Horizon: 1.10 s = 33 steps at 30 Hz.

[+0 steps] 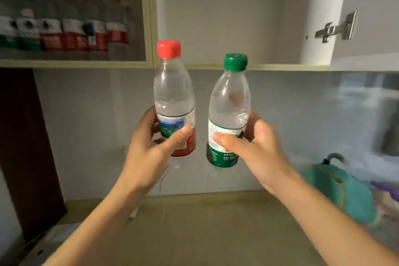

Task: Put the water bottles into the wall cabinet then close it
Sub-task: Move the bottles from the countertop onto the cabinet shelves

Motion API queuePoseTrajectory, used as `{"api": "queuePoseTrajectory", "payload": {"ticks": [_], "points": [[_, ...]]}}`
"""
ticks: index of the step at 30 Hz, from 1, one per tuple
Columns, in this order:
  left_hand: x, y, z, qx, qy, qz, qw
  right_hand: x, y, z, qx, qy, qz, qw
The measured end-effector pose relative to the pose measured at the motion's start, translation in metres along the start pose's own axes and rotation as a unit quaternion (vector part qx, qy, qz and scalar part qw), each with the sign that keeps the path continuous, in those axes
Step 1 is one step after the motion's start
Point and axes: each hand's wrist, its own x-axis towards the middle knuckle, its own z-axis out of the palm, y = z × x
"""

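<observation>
red-capped bottle (174, 101): gripped at the label by the left hand (149, 147), raised below the cabinet (224, 19).
green-capped bottle (228, 112): gripped by the right hand (257, 149), slightly tilted.
cabinet door (367, 13): swung open at right.
risk: a bottle base could be caught on the shelf edge (269, 67) if lifted too low.

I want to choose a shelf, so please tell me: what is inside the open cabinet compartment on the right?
The open compartment shows only bare walls and a door hinge. Its floor is out of view.
</observation>
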Motion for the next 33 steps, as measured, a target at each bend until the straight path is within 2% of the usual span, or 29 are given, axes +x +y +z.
{"api": "queuePoseTrajectory", "payload": {"ticks": [3, 10, 15, 18, 24, 33], "points": [[0.039, 0.042, 0.011, -0.004, 0.006, 0.051, 0.999, 0.031, -0.046, -0.017, -0.002, 0.009, -0.051, 0.999], [0.128, 0.094, 0.036, -0.002, 0.024, 0.087, 0.996, 0.121, -0.115, -0.04, -0.021, 0.087, -0.12, 0.989], [0.195, 0.087, 0.049, 0.075, 0.03, 0.055, 0.995, 0.19, -0.11, -0.058, -0.056, 0.133, -0.083, 0.986], [0.233, 0.073, 0.054, 0.085, 0.015, 0.029, 0.996, 0.222, -0.097, -0.069, -0.071, 0.141, -0.048, 0.986], [0.299, 0.046, 0.072, 0.092, -0.033, -0.066, 0.993, 0.273, -0.085, -0.079, -0.119, 0.097, 0.012, 0.988], [0.352, 0.007, 0.09, 0.15, -0.034, -0.105, 0.983, 0.321, -0.058, -0.071, -0.174, 0.074, 0.059, 0.98]]}}
